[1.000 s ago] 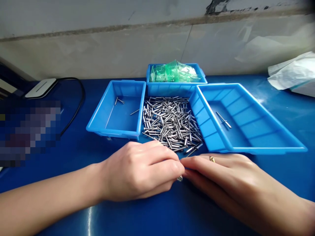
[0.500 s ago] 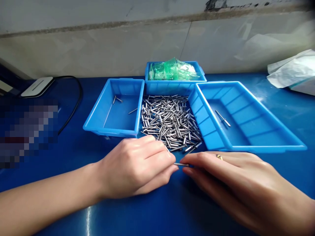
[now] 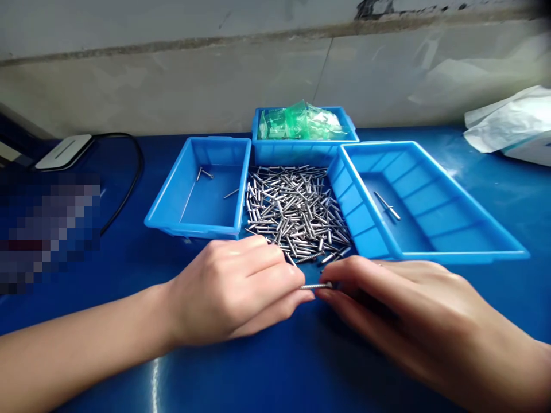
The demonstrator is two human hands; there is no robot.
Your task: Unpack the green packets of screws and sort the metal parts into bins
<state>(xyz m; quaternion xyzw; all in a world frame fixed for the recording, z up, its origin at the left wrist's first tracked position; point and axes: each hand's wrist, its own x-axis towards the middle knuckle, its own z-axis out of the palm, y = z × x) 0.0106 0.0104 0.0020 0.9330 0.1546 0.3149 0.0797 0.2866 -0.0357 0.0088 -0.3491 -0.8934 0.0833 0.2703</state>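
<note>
A threaded metal screw (image 3: 316,285) lies level between my two hands, its head toward the right. My left hand (image 3: 241,287) is closed, with thumb and forefinger pinching the screw's left end, which they hide. At the other end, the forefinger and thumb of my right hand (image 3: 400,310) are around the screw head. Just beyond my fingers spreads a loose pile of screws and blind rivets (image 3: 297,212) on the blue table. The left blue bin (image 3: 196,229) holds a few screws. In the right blue bin (image 3: 465,257) lies one rivet (image 3: 387,206).
Behind the pile stands another blue bin (image 3: 301,152) with green and clear plastic bags (image 3: 301,120) in it. A white device (image 3: 64,152) with a black cable (image 3: 135,189) is at the left. Crumpled white plastic (image 3: 508,120) lies at the far right, and a wall closes the back.
My right forefinger has lifted and bent a little, so more of the screw and its head shows. The left hand keeps almost the same place. The view has shifted slightly.
</note>
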